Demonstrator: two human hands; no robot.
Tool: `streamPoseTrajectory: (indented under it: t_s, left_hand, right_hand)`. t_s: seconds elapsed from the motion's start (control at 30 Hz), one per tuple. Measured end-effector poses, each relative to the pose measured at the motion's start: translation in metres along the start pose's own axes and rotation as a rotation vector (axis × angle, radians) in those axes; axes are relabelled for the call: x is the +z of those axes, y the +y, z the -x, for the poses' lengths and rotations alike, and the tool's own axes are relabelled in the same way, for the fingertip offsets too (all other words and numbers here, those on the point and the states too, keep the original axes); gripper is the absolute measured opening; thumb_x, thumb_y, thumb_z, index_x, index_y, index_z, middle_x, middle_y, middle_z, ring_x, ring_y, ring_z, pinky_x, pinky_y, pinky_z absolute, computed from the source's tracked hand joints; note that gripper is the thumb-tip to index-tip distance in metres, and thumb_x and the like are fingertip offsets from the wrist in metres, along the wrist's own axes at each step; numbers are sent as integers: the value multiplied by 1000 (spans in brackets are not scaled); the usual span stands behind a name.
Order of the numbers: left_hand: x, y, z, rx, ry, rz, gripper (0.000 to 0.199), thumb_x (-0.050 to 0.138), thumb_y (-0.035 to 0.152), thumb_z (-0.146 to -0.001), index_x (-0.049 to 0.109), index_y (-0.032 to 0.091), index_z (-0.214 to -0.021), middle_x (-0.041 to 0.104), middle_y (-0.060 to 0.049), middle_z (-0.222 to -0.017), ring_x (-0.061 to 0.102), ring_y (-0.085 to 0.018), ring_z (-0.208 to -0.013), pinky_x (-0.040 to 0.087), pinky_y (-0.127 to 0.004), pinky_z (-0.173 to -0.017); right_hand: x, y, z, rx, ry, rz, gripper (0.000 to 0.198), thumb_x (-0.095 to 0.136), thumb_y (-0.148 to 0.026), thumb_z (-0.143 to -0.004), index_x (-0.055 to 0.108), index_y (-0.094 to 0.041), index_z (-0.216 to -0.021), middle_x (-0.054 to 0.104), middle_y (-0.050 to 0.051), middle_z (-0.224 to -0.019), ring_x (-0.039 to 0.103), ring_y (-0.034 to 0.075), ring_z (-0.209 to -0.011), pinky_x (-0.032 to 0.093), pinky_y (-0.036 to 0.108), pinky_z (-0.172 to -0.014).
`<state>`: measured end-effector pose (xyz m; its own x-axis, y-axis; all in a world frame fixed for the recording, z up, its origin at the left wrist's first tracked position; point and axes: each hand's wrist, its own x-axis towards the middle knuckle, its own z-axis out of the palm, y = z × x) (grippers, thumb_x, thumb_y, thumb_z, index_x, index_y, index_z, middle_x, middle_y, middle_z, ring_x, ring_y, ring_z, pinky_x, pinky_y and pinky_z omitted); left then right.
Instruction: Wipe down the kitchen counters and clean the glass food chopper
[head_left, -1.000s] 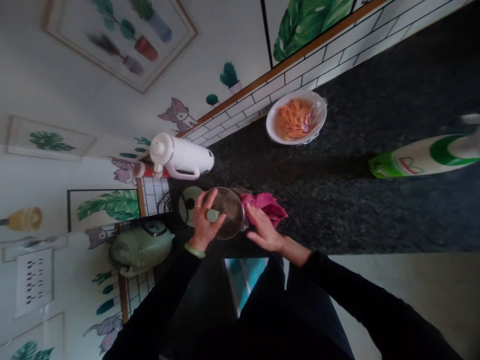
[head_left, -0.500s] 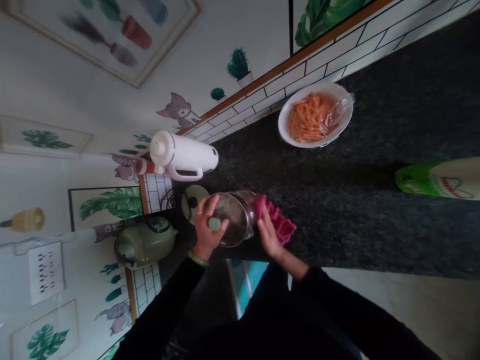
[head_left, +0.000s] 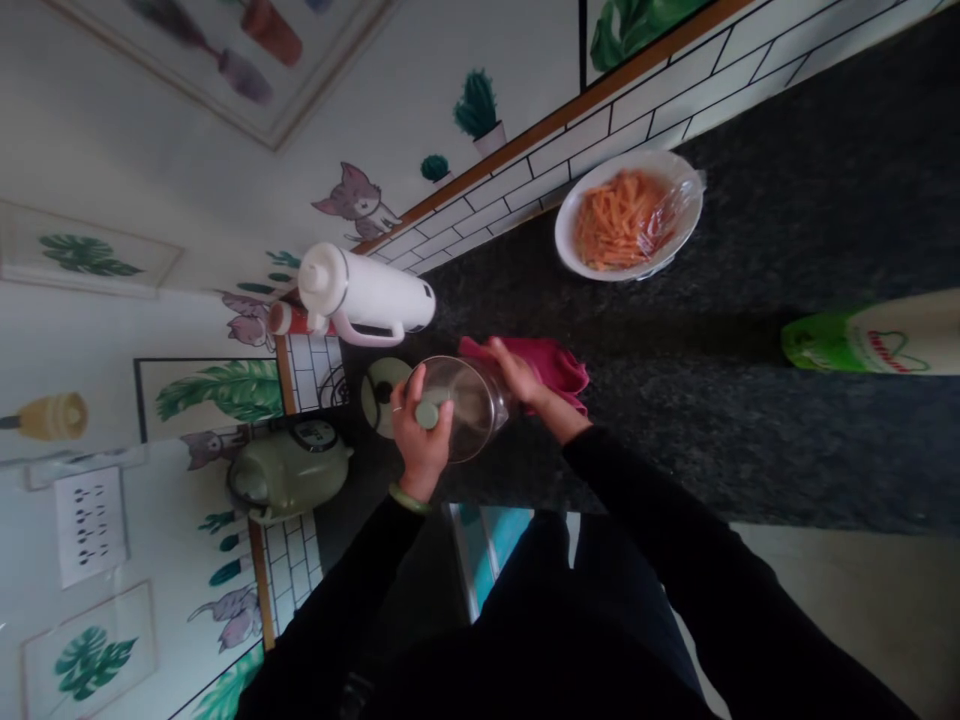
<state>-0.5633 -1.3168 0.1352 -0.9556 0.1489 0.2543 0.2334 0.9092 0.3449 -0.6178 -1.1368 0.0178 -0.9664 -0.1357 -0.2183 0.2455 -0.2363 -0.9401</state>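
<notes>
A glass kettle (head_left: 471,410) with a clear lid and a pale green knob (head_left: 427,415) is tilted over the dark counter. My left hand (head_left: 420,450) is at the lid, thumb and fingers closed around the knob. Against the kettle's body, my right hand (head_left: 519,378) presses a crimson cloth (head_left: 561,372); part of the cloth spreads out behind the fingers. Just left of the kettle sits a round green base (head_left: 379,385) with a black centre, partly hidden by my left hand and the kettle.
A white thermos jug (head_left: 375,295) stands near the wall, with a red jar (head_left: 289,318) behind it. Further right are a plastic-covered bowl (head_left: 566,235) of shredded carrot and a green-and-white bottle (head_left: 847,340). A green appliance (head_left: 292,475) occupies the left corner.
My right hand and the cloth have moved up around the kettle to its far side, and the cloth is more spread out. My left hand stays on the knob. The view has tilted slightly.
</notes>
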Motion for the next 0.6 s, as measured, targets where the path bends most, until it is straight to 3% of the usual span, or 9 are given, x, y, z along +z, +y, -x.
streamPoseTrajectory:
  t_s: [0.1, 0.2, 0.27, 0.33, 0.43, 0.6]
  left_hand:
    - [1, 2, 0, -21, 5, 6, 62, 53, 54, -98, 53, 19, -150, 57, -16, -146, 54, -28, -136, 42, -45, -119]
    - [2, 4, 0, -42, 25, 6, 63, 54, 55, -98, 54, 18, -149, 59, -16, -143, 56, -28, -134, 42, -44, -118]
    - [3, 6, 0, -63, 43, 12, 65, 54, 56, -98, 54, 17, -150, 60, -17, -140, 58, -28, -131, 43, -44, -117]
    - [5, 8, -1, -93, 48, 6, 66, 54, 58, -98, 54, 17, -150, 60, -17, -137, 60, -29, -128, 45, -45, -115]
    - [9, 11, -4, -163, 36, -19, 69, 53, 60, -98, 52, 19, -152, 61, -19, -138, 60, -31, -127, 46, -47, -113]
    - [9, 5, -16, -261, -35, 24, 86, 58, 63, -94, 38, 14, -161, 50, -22, -156, 42, -36, -149, 34, -50, -123]
  right_hand:
    - [19, 27, 36, -40, 165, -105, 83, 23, -78, -100, 60, -21, -148, 58, 7, -154, 45, 28, -151, 26, 53, -131]
    - [63, 54, 109, -100, 334, -114, 78, 27, -73, -102, 35, -27, -164, 29, 2, -172, 23, 25, -161, 17, 52, -134]
    - [94, 65, 153, -149, 361, -55, 72, 25, -67, -105, 23, -31, -167, 17, -2, -176, 13, 24, -163, 15, 53, -134]
    - [112, 68, 174, -219, 342, 21, 69, 24, -63, -106, 18, -34, -168, 14, -4, -176, 10, 24, -163, 17, 53, -134]
    - [102, 54, 151, -273, 348, 93, 70, 25, -64, -106, 19, -32, -168, 20, 0, -175, 16, 25, -163, 20, 53, -133]
    - [39, 5, 52, -341, 274, 112, 74, 31, -73, -101, 46, -27, -158, 44, 5, -165, 34, 24, -156, 20, 48, -133]
